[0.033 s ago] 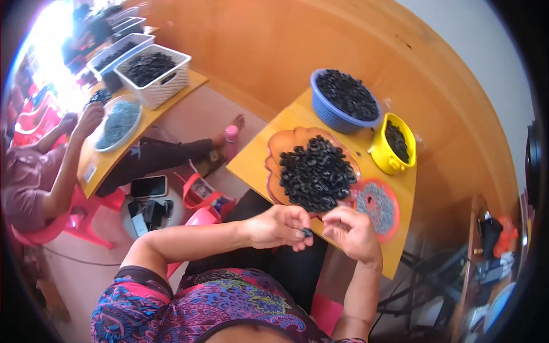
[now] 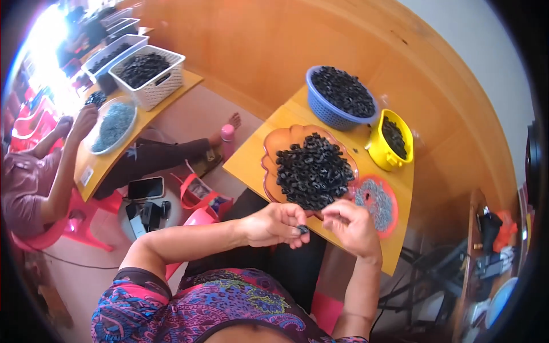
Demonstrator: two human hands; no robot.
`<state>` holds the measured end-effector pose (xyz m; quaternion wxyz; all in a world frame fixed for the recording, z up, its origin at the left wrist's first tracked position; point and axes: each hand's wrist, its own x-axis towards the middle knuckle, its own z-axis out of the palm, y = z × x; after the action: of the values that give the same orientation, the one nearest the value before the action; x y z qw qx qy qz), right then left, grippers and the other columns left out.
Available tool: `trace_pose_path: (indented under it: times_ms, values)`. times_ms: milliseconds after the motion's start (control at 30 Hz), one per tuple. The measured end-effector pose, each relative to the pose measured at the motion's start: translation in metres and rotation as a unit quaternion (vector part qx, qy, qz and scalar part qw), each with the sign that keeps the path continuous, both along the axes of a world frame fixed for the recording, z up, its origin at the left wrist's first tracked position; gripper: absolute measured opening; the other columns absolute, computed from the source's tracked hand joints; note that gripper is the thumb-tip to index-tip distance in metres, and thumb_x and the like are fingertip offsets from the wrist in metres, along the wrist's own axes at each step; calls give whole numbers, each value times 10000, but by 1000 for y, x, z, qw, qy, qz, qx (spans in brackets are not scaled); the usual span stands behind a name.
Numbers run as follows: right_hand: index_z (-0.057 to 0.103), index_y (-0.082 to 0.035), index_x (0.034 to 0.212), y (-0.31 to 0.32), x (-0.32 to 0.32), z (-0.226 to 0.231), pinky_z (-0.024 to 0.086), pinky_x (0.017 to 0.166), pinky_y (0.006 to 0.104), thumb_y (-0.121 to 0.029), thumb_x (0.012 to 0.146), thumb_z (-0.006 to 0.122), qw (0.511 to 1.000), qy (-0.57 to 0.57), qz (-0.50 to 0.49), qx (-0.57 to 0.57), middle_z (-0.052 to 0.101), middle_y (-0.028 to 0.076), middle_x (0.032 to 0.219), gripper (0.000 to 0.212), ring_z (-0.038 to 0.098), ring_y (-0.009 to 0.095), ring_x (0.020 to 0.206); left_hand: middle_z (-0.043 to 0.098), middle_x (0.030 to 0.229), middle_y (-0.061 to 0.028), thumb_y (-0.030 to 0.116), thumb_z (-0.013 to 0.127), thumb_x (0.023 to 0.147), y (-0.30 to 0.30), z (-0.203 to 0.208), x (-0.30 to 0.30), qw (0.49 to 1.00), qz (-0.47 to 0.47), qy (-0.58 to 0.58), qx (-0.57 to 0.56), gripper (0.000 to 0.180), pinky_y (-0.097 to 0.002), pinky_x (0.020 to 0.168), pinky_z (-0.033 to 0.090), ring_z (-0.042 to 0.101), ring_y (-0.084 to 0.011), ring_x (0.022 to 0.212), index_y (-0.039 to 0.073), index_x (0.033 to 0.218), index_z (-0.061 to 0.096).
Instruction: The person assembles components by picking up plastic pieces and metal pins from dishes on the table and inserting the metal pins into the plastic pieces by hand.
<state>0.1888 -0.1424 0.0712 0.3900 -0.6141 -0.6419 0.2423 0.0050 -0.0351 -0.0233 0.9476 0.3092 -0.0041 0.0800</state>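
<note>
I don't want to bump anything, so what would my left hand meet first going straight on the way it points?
Most likely your right hand: your left hand, with a black piece at its fingertips, points across toward it. Depth is unclear, though, so it could pass above or below.

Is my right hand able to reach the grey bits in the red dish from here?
Probably yes: your right hand is beside the red dish, with nothing visible blocking the grey bits.

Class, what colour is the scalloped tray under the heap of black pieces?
The scalloped tray is orange; it shows best in the head view.
</note>
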Motion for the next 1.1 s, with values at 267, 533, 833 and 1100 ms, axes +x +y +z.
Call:
trace_pose_path:
  times_ms: [267, 533, 833, 1100]
  values:
    - [667, -18, 873, 81, 13, -50, 499, 708, 371, -50, 770, 637, 980, -194, -25, 42, 637, 148, 834, 112, 626, 318, 782, 628, 948, -175, -42, 567, 863, 12, -26, -7, 999, -23, -32, -36, 151, -304, 756, 536, 640, -223, 877, 30, 993, 540]
    - [645, -42, 833, 139, 6, -93, 475, 767, 417, -47, 737, 629, 941, -337, -31, 15, 579, 171, 819, 97, 574, 350, 834, 634, 946, -165, -43, 571, 861, 22, -28, -14, 1000, 5, -21, -3, 148, -300, 741, 532, 643, -222, 865, 22, 992, 550]
    - [570, 0, 839, 111, -3, -56, 491, 630, 309, -31, 824, 606, 991, -70, -107, -40, 610, 105, 819, 50, 614, 185, 713, 650, 914, -145, 8, 554, 893, 34, -23, -16, 997, 37, -43, -51, 99, -301, 732, 532, 642, -202, 807, 45, 984, 545]
    - [614, -10, 915, 21, -17, -49, 455, 552, 194, -114, 854, 668, 945, 318, -69, -36, 608, 25, 718, 132, 570, 76, 624, 634, 912, -148, 32, 569, 886, 26, -24, -14, 997, 48, -15, -57, 169, -305, 740, 531, 630, -225, 869, 23, 1054, 558]
